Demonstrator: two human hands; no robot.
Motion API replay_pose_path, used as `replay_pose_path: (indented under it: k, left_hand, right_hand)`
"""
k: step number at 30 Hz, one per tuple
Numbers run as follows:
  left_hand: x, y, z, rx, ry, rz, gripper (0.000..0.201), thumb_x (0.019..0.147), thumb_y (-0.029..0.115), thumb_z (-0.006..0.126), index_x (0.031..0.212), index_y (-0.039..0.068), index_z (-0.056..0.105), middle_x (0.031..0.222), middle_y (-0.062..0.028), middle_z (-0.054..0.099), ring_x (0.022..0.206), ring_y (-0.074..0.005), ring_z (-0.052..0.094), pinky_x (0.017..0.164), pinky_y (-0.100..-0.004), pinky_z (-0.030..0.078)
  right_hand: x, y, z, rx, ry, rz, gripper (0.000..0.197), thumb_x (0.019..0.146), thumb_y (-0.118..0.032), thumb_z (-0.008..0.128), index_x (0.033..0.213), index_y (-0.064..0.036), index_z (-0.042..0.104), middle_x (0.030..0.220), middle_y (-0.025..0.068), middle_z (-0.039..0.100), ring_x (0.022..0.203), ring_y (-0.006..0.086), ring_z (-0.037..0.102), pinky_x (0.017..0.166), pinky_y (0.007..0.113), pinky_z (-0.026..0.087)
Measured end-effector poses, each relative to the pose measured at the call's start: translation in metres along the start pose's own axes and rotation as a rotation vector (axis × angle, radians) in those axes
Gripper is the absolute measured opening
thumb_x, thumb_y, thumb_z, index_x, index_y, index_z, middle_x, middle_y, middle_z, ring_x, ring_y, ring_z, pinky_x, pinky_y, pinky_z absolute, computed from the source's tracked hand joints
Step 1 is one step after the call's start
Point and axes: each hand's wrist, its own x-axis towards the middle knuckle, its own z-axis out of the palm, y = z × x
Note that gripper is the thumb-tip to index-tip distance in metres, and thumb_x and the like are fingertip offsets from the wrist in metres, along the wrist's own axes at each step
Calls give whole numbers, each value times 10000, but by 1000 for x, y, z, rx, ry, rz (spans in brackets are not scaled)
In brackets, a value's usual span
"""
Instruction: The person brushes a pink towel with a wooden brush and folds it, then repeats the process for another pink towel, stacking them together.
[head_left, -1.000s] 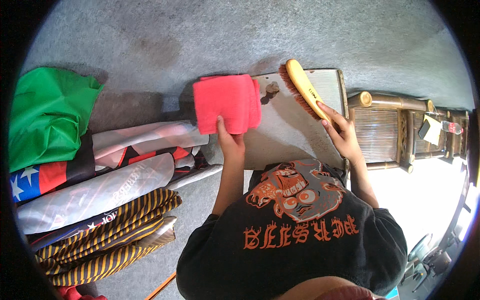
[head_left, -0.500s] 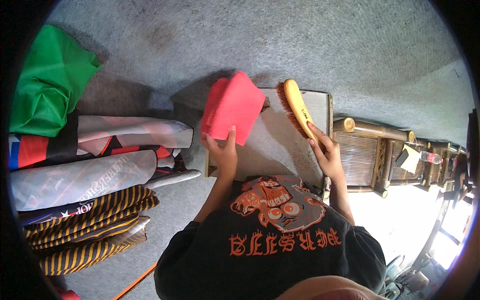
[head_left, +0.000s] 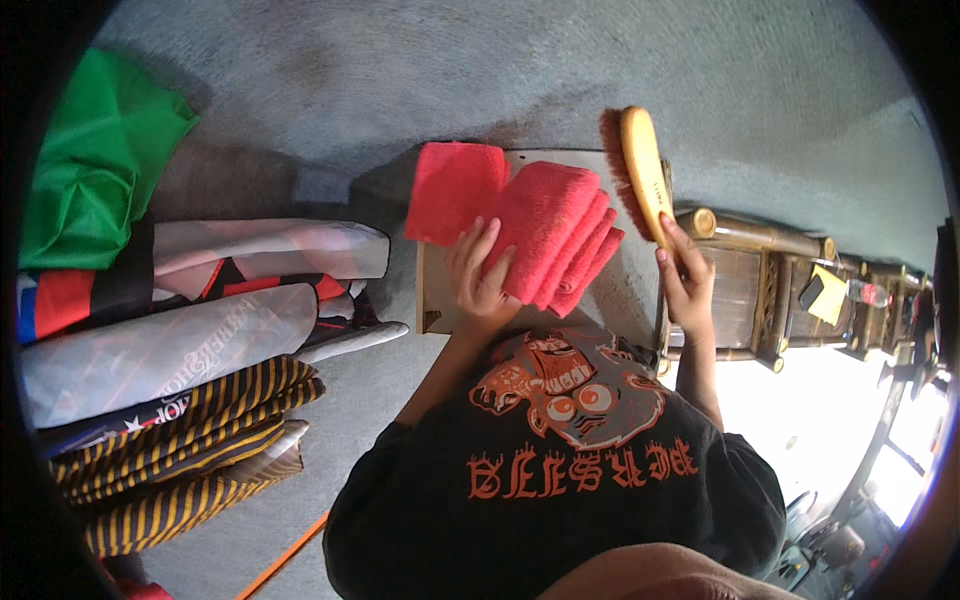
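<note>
Folded red fabric cloths (head_left: 560, 225) are clasped by the left hand (head_left: 482, 272), left of a curved yellow-backed bristle brush (head_left: 643, 160) pinched by the right hand (head_left: 686, 272), and might be dropped if finger pressure is eased.

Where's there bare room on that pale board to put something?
Two bare patches show on the pale, wooden-edged board: one between the folded red cloths and the right hand holding the yellow-handled brush, another left of the left hand. The cloths crowd its middle.
</note>
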Motion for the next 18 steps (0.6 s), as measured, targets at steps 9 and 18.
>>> replay_pose_path:
  k: [9,18]
  left_hand:
    - [-32,17,35,-33,-713,46,534,673,74,632,1202,101,573,1310,-112,519,1251,-298,455,1000,-512,325]
    - [-25,24,24,-117,-782,-61,486,765,99,618,1245,80,541,1284,-123,521,1253,-292,446,1069,-505,281]
  right_hand:
    - [-7,-12,-27,-122,29,-145,349,843,-3,616,1192,-7,608,1161,154,643,1027,268,644,879,343,487]
    - [-20,12,-12,-110,-481,104,281,860,-122,639,1139,-95,655,1020,149,678,817,256,676,726,345,521]
